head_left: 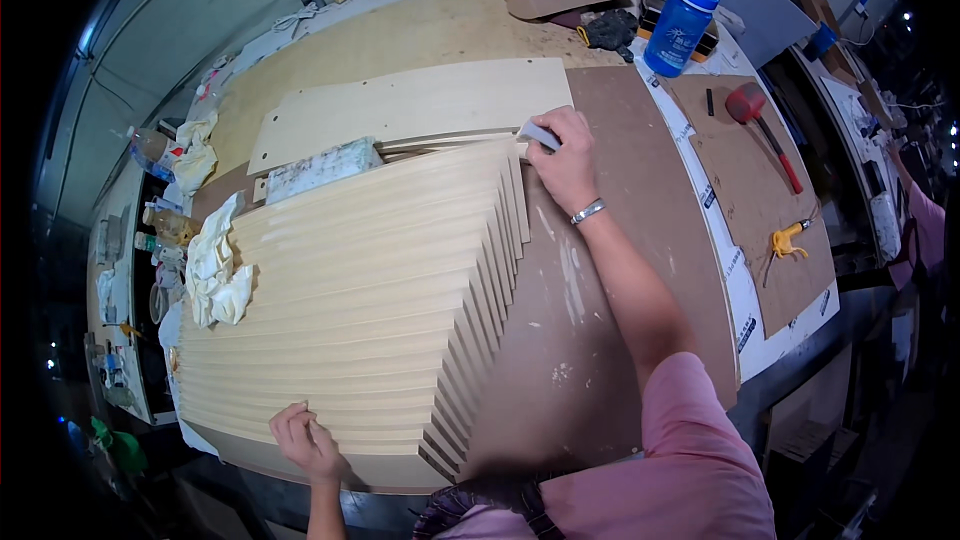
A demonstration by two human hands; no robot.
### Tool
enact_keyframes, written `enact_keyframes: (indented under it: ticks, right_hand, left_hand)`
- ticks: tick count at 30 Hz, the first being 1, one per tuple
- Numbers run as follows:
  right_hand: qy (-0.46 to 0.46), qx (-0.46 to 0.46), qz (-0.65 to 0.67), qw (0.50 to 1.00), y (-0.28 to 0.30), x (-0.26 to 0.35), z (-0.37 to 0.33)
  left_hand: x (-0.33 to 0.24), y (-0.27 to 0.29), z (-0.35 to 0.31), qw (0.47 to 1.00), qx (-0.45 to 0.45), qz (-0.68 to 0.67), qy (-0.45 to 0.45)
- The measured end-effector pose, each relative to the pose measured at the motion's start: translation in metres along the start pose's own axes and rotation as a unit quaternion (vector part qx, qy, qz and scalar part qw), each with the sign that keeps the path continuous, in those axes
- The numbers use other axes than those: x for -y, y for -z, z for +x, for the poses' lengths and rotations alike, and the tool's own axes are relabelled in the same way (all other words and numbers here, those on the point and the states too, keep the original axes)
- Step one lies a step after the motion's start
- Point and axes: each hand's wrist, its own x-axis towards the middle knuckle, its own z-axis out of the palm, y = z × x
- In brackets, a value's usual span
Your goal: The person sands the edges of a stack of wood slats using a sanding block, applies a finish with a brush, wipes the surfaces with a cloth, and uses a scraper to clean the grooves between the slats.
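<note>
Cream-coloured boards point(330, 270) lie overlapped in a stepped stack, their staggered ends showing along the right side. At the far right corner of the stack, my right hand point(567, 152) is closed on a small grey sanding block point(540, 134), which meets the end of a board there. My left hand point(306, 443) is over the near edge of the stack with its fingers curled in; what they hold, if anything, is hidden. A crumpled white cloth point(215, 270) rests on the left part of the boards.
Behind the stack are a paint-marked block point(322, 170) and a long pale panel point(420, 105). To the right sit a blue bottle point(683, 25), a dark glove point(608, 30), a red-headed mallet point(765, 130) and a yellow air blow gun point(789, 239). Plastic bottles point(172, 225) line the left edge.
</note>
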Motion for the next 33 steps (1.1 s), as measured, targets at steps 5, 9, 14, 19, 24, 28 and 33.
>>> enact_keyframes:
  ticks: [5,9,14,19,24,28,33]
  right_hand:
    - [-0.019,0.002,0.032,0.999,-0.002,-0.007,-0.005]
    - [-0.071,-0.002,0.098,0.993,0.000,-0.004,-0.007]
    - [-0.058,-0.004,0.027,0.998,0.001,-0.010,-0.012]
    - [-0.023,-0.001,0.062,0.998,-0.001,-0.003,-0.012]
    - [-0.017,-0.001,0.081,0.997,0.002,0.004,-0.016]
    - [-0.051,0.043,0.077,0.995,0.001,0.015,-0.030]
    - [-0.034,0.036,0.056,0.997,0.007,0.014,-0.031]
  left_hand:
    - [-0.001,0.000,0.000,1.000,-0.003,-0.004,0.003]
    - [0.003,0.001,-0.002,1.000,0.006,-0.001,0.007]
    - [0.004,0.000,-0.002,1.000,0.003,0.002,-0.002]
    - [0.007,-0.001,-0.004,1.000,0.005,-0.001,0.005]
    - [0.006,-0.001,-0.004,1.000,0.005,-0.007,0.009]
    - [0.005,-0.001,-0.004,1.000,0.003,-0.010,0.007]
    - [0.005,-0.002,-0.003,1.000,0.002,-0.008,0.008]
